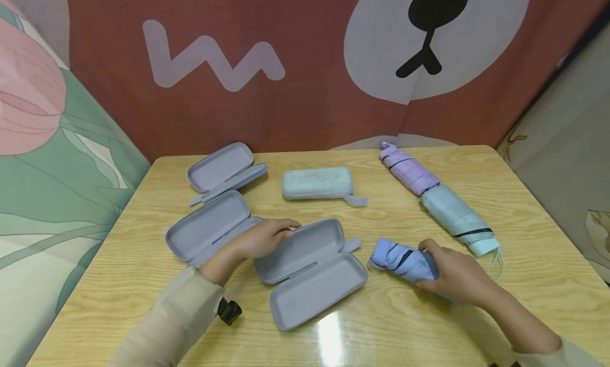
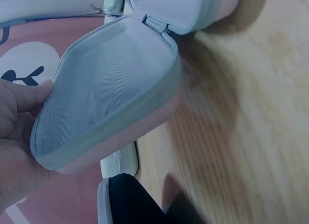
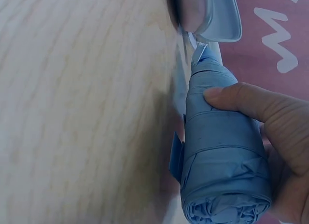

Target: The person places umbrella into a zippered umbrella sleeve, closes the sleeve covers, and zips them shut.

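Wood-grain table (image 1: 405, 335), backed by a brown cloth (image 1: 310, 102) printed with a pale zigzag and a muzzle. Left hand (image 1: 264, 238) pinches the rim of a grey-lined case (image 1: 318, 292), thumb over the edge, the remaining fingers mostly hidden behind the wall. Case lies open near the middle of the table, both halves spread, a short tab (image 1: 352, 244) sticking out at its right end. Right hand (image 1: 457, 276) has a firm hold on a folded blue umbrella (image 1: 404, 259), thumb along one side (clearest from the right wrist); one end points toward the open case, just beside it, and the other runs under the palm. Two more open cases sit to the left: a nearer one (image 1: 207, 224), partly covered by the left arm, and a farther one (image 1: 221, 168) by the back edge. Closed pale green case (image 1: 318, 182) behind the held one, well apart from the umbrellas. Back right: lilac umbrella (image 1: 409, 168) and mint umbrella (image 1: 455, 213) in a slanting line, end to end, the mint one trailing a cord (image 1: 499, 263).
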### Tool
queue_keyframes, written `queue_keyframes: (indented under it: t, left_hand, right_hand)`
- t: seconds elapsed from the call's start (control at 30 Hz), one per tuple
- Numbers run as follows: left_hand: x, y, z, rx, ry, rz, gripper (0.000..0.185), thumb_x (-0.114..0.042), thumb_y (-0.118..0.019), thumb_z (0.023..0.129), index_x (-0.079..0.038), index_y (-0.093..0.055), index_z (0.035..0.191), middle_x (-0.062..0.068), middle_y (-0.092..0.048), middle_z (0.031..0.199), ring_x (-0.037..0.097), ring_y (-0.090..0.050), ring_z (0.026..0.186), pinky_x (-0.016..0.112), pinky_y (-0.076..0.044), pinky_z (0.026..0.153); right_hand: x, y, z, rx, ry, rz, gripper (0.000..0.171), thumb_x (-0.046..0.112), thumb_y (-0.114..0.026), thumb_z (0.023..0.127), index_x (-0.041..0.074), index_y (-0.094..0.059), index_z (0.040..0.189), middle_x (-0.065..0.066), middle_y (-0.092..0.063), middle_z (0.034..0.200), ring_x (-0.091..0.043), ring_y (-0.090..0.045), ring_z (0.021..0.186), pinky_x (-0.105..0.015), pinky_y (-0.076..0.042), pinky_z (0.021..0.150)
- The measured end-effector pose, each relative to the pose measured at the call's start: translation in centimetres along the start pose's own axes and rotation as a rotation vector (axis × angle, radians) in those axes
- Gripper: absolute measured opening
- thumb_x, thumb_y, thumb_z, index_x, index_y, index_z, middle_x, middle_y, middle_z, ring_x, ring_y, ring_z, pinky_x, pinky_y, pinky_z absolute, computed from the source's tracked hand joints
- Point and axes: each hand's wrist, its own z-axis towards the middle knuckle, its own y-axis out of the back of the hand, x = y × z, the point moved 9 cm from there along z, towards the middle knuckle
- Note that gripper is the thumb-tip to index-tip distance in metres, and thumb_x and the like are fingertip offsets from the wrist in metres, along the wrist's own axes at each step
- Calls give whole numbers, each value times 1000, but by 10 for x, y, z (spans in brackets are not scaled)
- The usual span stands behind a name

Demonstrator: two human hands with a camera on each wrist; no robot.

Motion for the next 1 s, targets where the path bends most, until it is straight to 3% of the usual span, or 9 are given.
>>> queue_keyframes:
  t: [0.5,0.83,1.0]
  left_hand:
    - [-13,3,17,-2,-43,64,32,-12,-37,93,-2,-47,122,11,-51,117,23,-45,109,35,-37,88]
    - [-18,5,26,-7,-34,85,32,-13,-37,93,-5,-47,123,8,-55,111,17,-51,99,32,-40,82]
    - [-22,6,30,-19,-46,107,32,-12,-38,93,-5,-48,122,8,-53,114,19,-49,104,33,-39,86]
  right_hand:
    - [24,11,9,-57,78,13,57,28,-78,56,10,-49,102,-5,-57,80,-14,-52,65,-30,-40,49]
    - [36,15,15,-64,128,20,57,26,-78,57,11,-48,103,-4,-57,81,-15,-53,67,-30,-40,50]
    - [44,16,20,-78,155,20,55,26,-78,56,11,-50,101,-3,-57,79,-15,-53,66,-31,-41,50]
